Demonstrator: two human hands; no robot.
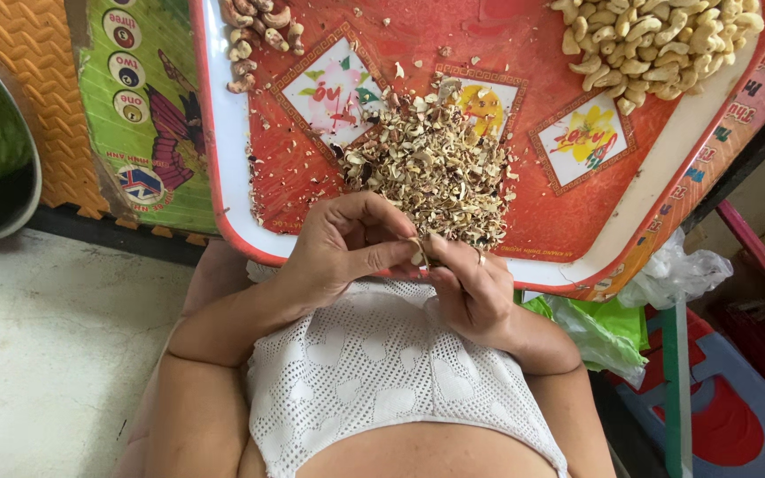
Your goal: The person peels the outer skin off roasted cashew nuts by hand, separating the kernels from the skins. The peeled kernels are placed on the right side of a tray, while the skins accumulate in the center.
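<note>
A large red tray [223, 159] with a white rim lies in front of me. A heap of brown nut skins [436, 168] sits in its middle. Pale peeled cashews [657, 44] are piled at its far right, and darker unpeeled ones [254, 35] at its far left. My left hand [343, 252] and my right hand [471, 292] meet at the tray's near edge. Both pinch one small cashew [418, 258] between thumbs and fingertips. The fingers hide most of the nut.
A metal bowl [2, 177] stands at the far left on an orange foam mat [37, 80], beside a green picture mat [148, 133]. Plastic bags [666, 274] hang off the right, above a blue and red stool [719, 416]. Pale floor [46, 354] lies at lower left.
</note>
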